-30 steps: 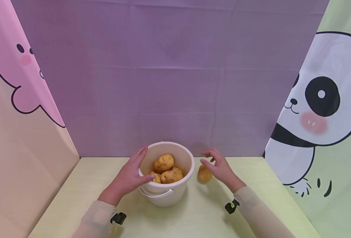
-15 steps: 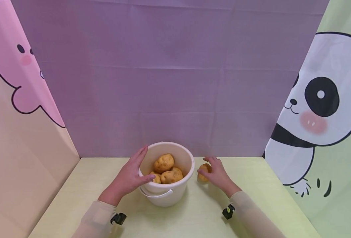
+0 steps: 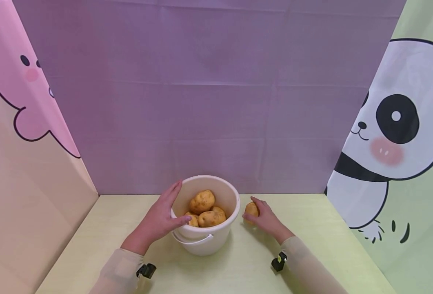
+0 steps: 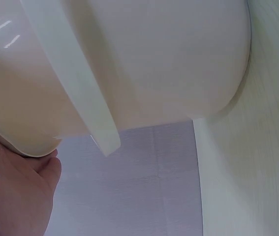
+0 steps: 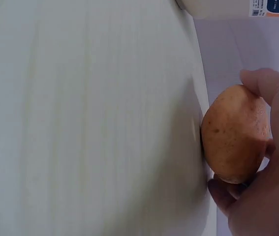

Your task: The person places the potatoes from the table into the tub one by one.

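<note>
A white bucket (image 3: 216,237) stands on the table, with several potatoes (image 3: 211,217) visible inside it. My left hand (image 3: 161,218) rests against the bucket's left rim in the head view, its fingers straight and its thumb stretched over the near edge. To the right of the bucket, my right hand (image 3: 269,223) grips a single potato (image 3: 252,209) between thumb and fingers. In the right wrist view this potato (image 5: 233,135) is low at the table surface, with fingertips on both ends; whether it touches the table I cannot tell.
The bucket's handle (image 3: 198,241) hangs down on its near side. A purple cloth wall (image 3: 216,102) rises at the table's back edge. Side panels carry a pink cartoon (image 3: 25,94) and a panda (image 3: 396,163). The pale table (image 3: 311,228) extends right of the right hand.
My right hand has come down and left onto the lone potato, and its fingers have closed round it. The left hand and the bucket have stayed in place.
</note>
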`<state>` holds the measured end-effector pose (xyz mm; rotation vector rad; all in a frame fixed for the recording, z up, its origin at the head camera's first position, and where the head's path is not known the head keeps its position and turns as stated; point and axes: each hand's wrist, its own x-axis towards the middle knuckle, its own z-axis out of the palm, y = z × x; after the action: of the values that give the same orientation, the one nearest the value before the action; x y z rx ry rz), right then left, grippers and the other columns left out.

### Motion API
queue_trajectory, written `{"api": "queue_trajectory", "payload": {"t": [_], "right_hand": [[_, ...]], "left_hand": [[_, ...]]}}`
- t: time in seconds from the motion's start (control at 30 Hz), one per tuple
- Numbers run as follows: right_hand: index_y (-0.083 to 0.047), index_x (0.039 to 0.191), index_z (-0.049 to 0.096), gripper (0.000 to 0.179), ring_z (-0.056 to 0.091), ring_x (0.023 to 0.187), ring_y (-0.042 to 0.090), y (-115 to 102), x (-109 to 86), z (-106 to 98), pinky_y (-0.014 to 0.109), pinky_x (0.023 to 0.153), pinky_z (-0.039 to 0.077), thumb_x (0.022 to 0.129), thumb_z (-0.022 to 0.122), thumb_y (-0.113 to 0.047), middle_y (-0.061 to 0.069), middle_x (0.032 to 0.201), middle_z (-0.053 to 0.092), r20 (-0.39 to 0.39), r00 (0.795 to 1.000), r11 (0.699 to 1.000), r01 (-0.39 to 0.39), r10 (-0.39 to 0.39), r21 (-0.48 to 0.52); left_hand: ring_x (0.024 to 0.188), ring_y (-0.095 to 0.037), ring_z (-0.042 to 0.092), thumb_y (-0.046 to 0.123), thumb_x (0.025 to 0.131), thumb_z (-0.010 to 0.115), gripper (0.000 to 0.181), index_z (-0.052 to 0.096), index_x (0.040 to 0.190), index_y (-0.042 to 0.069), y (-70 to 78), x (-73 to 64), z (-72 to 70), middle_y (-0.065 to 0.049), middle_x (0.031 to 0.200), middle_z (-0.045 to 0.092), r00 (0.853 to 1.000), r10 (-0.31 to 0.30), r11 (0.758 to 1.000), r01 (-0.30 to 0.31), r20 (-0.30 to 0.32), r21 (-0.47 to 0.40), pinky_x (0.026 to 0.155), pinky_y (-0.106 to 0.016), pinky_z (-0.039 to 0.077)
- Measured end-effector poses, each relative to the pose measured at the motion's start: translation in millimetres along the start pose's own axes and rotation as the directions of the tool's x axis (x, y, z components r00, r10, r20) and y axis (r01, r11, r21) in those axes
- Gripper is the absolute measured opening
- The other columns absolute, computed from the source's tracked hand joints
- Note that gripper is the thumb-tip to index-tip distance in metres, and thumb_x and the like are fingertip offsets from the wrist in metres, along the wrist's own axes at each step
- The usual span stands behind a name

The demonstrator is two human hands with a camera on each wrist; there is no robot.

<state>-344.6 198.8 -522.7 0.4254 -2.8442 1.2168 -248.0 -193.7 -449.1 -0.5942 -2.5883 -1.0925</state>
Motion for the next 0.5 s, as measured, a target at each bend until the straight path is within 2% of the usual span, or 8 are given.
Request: {"api": "queue_trajectory", "payload": {"t": [0.13, 0.33, 0.5], "right_hand": [[-0.004, 0.165, 0.047, 0.082, 0.064, 0.110, 0.032, 1.5, 1.4, 1.7, 0.051, 0.098, 0.058, 0.095, 0.084, -0.027, 0.023, 0.136, 0.059, 0.009, 1.000, 0.999, 0.015, -0.015, 0.048], [-0.002, 0.161, 0.051, 0.078, 0.061, 0.110, 0.032, 2.4, 2.1, 4.5, 0.048, 0.095, 0.057, 0.093, 0.083, -0.020, 0.022, 0.131, 0.059, -0.004, 1.000, 0.996, 0.021, -0.021, 0.085], [-0.002, 0.159, 0.052, 0.075, 0.060, 0.109, 0.032, 4.2, 3.1, 6.3, 0.045, 0.093, 0.056, 0.092, 0.082, -0.020, 0.020, 0.128, 0.059, -0.011, 1.000, 0.995, 0.025, -0.024, 0.094]], "left_hand": [[0.161, -0.053, 0.031, 0.046, 0.090, 0.086, 0.111, 0.027, 0.175, 0.005, -1.6, -0.1, 0.9, -0.020, 0.180, 0.026, 1.000, -0.002, 1.000, 0.002, -0.005, 0.000, 0.118, -0.077, 0.038], [0.161, -0.052, 0.031, 0.047, 0.090, 0.086, 0.111, 0.027, 0.176, 0.006, -2.1, -0.3, 1.4, -0.019, 0.181, 0.026, 1.000, -0.003, 1.000, 0.002, -0.004, -0.003, 0.118, -0.077, 0.038], [0.161, -0.052, 0.032, 0.047, 0.090, 0.085, 0.111, 0.027, 0.176, 0.006, -1.9, 0.0, 1.5, -0.019, 0.180, 0.027, 1.000, -0.002, 1.000, 0.002, -0.004, 0.001, 0.117, -0.076, 0.040]]}}
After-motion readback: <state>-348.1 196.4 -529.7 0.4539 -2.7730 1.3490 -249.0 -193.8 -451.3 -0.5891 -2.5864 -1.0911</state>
